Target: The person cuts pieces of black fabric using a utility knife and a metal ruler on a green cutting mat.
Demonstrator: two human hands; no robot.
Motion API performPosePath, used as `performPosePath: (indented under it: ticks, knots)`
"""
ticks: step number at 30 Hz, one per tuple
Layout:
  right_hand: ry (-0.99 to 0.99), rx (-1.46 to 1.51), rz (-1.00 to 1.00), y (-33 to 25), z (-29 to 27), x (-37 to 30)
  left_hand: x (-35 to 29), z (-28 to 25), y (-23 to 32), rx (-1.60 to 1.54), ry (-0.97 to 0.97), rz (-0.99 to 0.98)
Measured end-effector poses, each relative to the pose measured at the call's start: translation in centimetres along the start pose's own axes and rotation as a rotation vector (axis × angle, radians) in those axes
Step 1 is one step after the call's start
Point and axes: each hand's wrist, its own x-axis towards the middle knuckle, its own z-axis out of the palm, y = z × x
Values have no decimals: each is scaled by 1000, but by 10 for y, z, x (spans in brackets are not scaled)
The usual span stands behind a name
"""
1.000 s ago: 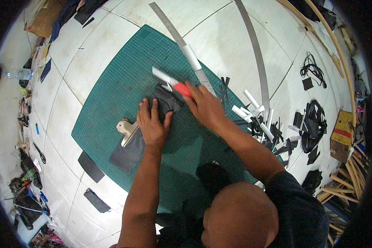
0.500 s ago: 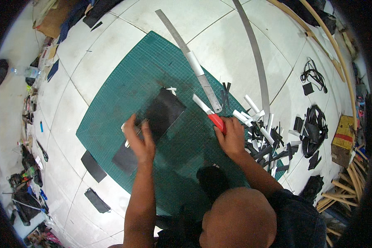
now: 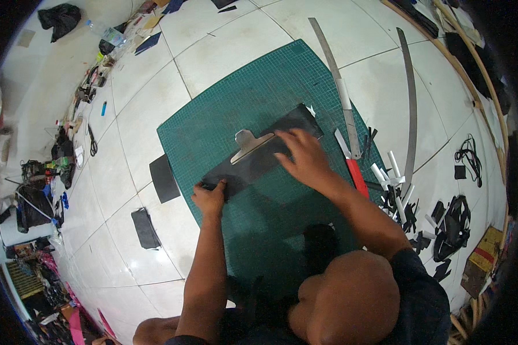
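And here lies the long black strip, slantwise across the green cutting mat, with the silver bulldog clip biting its far edge near the middle. Down at the strip's near-left end is the left hand, thumb and fingertips bent close around that end; whether they truly pinch it, I can't tell. Over on the other half, the right hand is spread, thumb well apart from the fingers, fingertips at the strip right beside the clip's right end, so the clip sits between the two hands. Just right of the strip's far end rests a red-handled knife, out of both hands, alongside a steel ruler wearing a white sleeve. Beyond that, white and black offcuts pile at the mat's right edge!
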Motion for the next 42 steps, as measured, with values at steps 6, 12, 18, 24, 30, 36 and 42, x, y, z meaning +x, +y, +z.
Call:
performPosePath:
  ticks: [6, 12, 18, 24, 30, 36, 42]
  knots:
    - [-154, -152, -249, -20, 60, 77, 7, 0, 7, -2, -105, -66]
    - [-341, -150, -192, -32, 87, 106, 29, 20, -23, -44, -56, -37]
    - [-194, -91, -186, -19, 100, 103, 11, 20, -10, -429, -186, -142]
    - [-143, -42, -183, -19, 114, 104, 3, 3, 2, -897, -449, -425]
    - [-116, 43, -116, -18, 100, 106, -23, -4, 10, -572, -376, -104]
    - [270, 635, 293, -29, 23, 122, -8, 1, -22, -582, -418, -22]
    - [213, 641, 334, 3, -43, -9, -10, -24, 14, -439, -386, 200]
